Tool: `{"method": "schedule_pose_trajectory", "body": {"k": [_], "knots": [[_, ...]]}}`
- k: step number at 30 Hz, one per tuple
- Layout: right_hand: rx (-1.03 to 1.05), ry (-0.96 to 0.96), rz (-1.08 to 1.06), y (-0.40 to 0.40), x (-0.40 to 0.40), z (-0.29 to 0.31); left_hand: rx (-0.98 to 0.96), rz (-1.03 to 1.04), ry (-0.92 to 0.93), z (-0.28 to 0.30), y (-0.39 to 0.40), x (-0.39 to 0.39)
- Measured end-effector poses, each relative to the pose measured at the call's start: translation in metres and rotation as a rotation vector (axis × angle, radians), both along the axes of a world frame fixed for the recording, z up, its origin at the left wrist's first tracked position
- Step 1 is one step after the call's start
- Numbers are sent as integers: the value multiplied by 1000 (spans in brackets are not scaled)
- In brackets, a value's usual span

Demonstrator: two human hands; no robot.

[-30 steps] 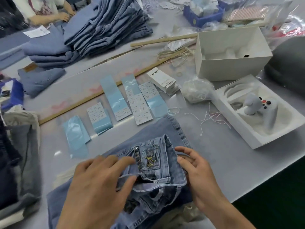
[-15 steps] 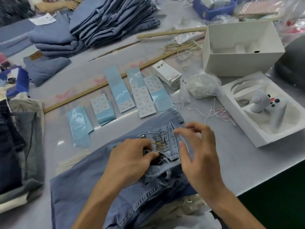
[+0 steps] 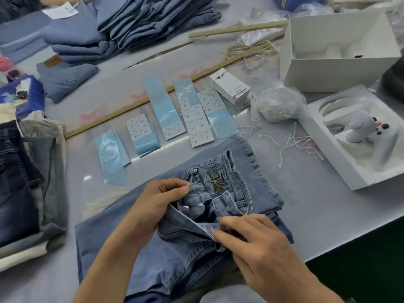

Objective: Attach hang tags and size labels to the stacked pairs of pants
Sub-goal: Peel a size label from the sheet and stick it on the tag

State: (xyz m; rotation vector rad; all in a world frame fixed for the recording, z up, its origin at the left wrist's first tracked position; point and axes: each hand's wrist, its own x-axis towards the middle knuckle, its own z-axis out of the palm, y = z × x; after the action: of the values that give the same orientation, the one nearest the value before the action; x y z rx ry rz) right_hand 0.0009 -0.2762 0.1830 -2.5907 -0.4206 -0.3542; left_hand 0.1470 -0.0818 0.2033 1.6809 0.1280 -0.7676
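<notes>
A pair of blue jeans (image 3: 175, 248) is spread at the near edge of the table (image 3: 306, 215). Its opened waistband is pinched by both hands: the left hand (image 3: 153, 206) at the far flap, the right hand (image 3: 258, 243) at the near edge. Beyond the jeans, strips of size labels (image 3: 196, 119) are laid in a row, with white hang tags (image 3: 231, 88) just beside them. Loose strings (image 3: 290, 143) lie between the jeans and an open white box (image 3: 349, 178).
</notes>
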Motion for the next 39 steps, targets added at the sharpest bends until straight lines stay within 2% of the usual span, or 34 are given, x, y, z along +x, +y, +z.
{"method": "schedule_pose_trajectory", "body": {"k": [5,8,10,12,16,18,24,30,33,35,39], "knots": [[-40,11,116,18,8,5,-53,-135,-18,15,11,-9],[58,35,178,35,12,6,-169,-154,33,21,10,-17],[251,80,146,41,12,3,-205,-123,34,21,10,-23],[435,137,8,42,9,0,-214,-75,12,19,11,-29],[1042,420,-424,43,8,5,-143,3,-78,9,10,-40],[1200,557,-504,42,13,4,-135,18,-98,7,6,-47],[1269,734,-468,41,26,5,-104,-29,-195,12,-4,-54],[1228,764,-431,38,20,7,-57,54,-212,11,5,-51],[1167,755,-413,37,19,7,-21,-92,-242,18,7,-51],[1197,758,-432,38,21,7,97,-251,-306,19,7,-54],[1291,800,-433,42,22,9,116,-193,-336,20,11,-53]]}}
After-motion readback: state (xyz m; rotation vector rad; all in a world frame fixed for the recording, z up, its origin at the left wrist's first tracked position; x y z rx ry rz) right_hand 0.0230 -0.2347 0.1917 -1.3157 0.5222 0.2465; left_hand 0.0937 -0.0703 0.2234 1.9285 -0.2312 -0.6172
